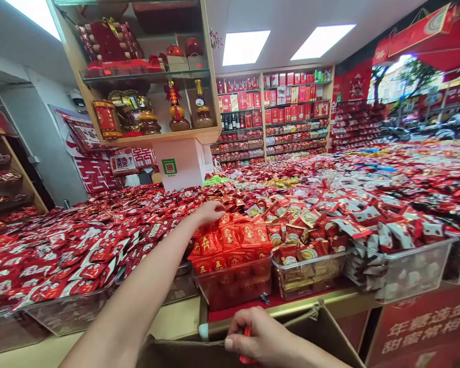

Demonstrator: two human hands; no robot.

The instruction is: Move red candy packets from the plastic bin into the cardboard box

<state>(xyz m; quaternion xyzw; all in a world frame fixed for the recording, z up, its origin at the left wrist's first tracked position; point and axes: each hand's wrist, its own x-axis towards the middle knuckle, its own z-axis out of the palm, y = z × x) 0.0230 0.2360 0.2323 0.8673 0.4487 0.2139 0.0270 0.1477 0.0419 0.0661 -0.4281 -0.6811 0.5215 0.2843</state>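
My left hand (210, 211) reaches over the back of a clear bin (233, 281) heaped with small red wrapped packets (229, 236) printed in gold. It is bent down at the packets, and its fingertips are mostly hidden, so I cannot tell its grip. Lower down, my right hand (258, 335) is closed at the near rim of an open cardboard box (187, 352). Red wrapping of a packet (247, 359) shows between and below its fingers. The rest of that packet is covered by the hand.
Right of the red packets stand a bin of durian-labelled packets (291, 237) and a bin of white-and-red packets (402, 230). Red-and-white packets (80, 266) are heaped at left. A display cabinet (145, 133) overhangs the counter; stocked shelves (295, 110) line the back.
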